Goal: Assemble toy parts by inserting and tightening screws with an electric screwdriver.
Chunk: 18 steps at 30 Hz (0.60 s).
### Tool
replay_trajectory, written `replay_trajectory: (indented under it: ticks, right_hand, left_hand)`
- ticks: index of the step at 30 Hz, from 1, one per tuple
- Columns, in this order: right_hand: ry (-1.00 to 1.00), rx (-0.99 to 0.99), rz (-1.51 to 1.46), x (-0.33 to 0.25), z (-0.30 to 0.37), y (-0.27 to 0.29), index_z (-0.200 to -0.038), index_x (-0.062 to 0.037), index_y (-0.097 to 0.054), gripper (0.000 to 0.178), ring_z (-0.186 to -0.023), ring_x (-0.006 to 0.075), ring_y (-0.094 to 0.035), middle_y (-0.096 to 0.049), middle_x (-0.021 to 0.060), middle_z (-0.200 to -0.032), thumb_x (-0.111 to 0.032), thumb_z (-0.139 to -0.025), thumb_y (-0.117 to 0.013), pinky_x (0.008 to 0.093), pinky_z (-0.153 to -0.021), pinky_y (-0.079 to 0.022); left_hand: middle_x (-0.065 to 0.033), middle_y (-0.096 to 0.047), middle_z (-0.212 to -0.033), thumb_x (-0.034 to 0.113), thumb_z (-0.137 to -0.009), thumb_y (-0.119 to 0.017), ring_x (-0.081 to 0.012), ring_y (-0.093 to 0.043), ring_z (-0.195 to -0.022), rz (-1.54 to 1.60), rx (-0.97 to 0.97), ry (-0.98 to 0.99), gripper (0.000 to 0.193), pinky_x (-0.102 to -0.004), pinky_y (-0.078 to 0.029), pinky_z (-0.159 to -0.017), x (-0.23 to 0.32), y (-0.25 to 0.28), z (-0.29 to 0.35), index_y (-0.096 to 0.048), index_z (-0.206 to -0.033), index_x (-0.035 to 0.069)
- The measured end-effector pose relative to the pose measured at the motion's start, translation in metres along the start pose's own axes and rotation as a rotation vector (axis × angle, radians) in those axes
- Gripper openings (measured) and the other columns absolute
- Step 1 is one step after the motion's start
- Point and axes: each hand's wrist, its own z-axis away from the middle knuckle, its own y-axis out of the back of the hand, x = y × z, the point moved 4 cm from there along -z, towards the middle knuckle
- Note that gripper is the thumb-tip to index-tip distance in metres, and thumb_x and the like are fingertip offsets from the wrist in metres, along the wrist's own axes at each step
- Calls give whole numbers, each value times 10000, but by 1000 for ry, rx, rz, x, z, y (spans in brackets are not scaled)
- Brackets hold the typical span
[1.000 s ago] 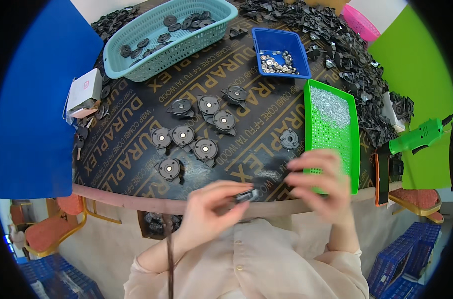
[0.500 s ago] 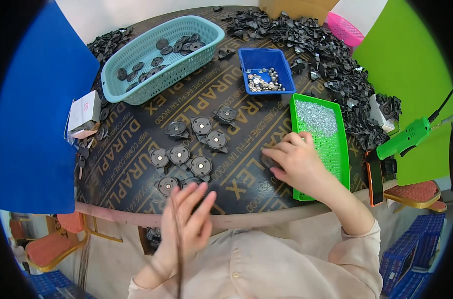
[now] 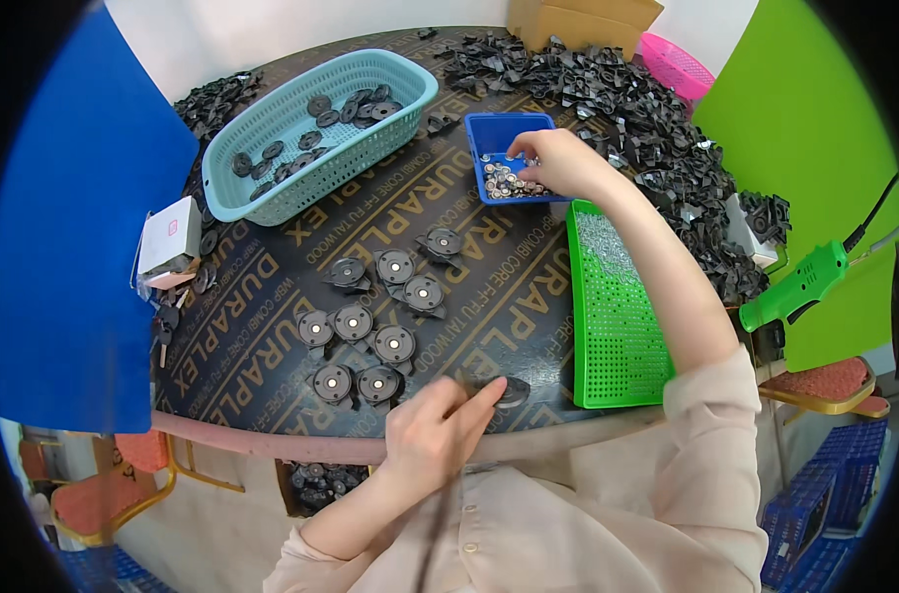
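My left hand (image 3: 435,430) is at the table's near edge, its fingertips on a black round disc (image 3: 514,392) lying flat there; its thumb is mostly hidden. My right hand (image 3: 560,163) reaches into a blue bin (image 3: 477,148), over small silvery round metal pieces (image 3: 502,182). Its thumb and index fingertip are a little apart, with nothing visible between them. Several black round parts with pale centre dots, such as this one (image 3: 354,321), lie left of centre on the dark table.
A teal basket (image 3: 311,203) holds more black discs. Below my right forearm lies a green perforated tray (image 3: 617,346) with small silvery pieces. Black parts (image 3: 657,148) heap along the back right. A green power tool (image 3: 795,287) is at the right; a white box (image 3: 169,237) stands left.
My right hand has moved from beside the green tray up into the blue bin. My left hand has shifted right, from the rows of black parts to the disc. The phone at right no longer shows.
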Motion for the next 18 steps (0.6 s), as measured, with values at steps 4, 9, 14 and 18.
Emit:
replay_trajectory:
  ticks: [4, 9, 14, 18]
  right_hand:
    - [113, -171, 143, -8, -27, -30, -1141, -89, -641, 482, -980, 298, -618, -643, 180, -1041, -228, -703, -788, 388, -841, -486]
    - [20, -104, -13, -4, -23, -41, -853, -50, -708, 195, -851, 278, -668, -694, 132, -863, -77, -669, -764, 360, -766, -522]
    - [16, 151, -35, -4, -15, -29, -797, -25, -707, 112, -749, 270, -668, -681, 141, -762, -93, -711, -730, 349, -697, -514]
    - [-12, 227, -115, 0, -5, -6, -780, -21, -704, 127, -696, 219, -654, -679, 117, -741, -128, -727, -747, 315, -668, -504]
  left_hand:
    - [-48, -598, -755, -42, -713, -686, -150, -624, -631, 199, -24, 183, 370, -255, -509, -560, -7, 2, 13, -689, -1067, 66]
    - [-119, -666, -966, -71, -769, -607, -138, -639, -830, 849, 19, 440, 363, -279, -570, -717, -21, 6, 18, -628, -1130, -42]
    - [-102, -651, -1010, 24, -886, -611, -186, -628, -1007, 1102, 42, 787, 335, -323, -585, -764, -24, -2, 12, -562, -1214, -24]
    - [-107, -656, -1055, 43, -879, -623, -206, -655, -963, 1326, 73, 1009, 410, -340, -591, -757, -24, -9, 1, -508, -1270, -3]
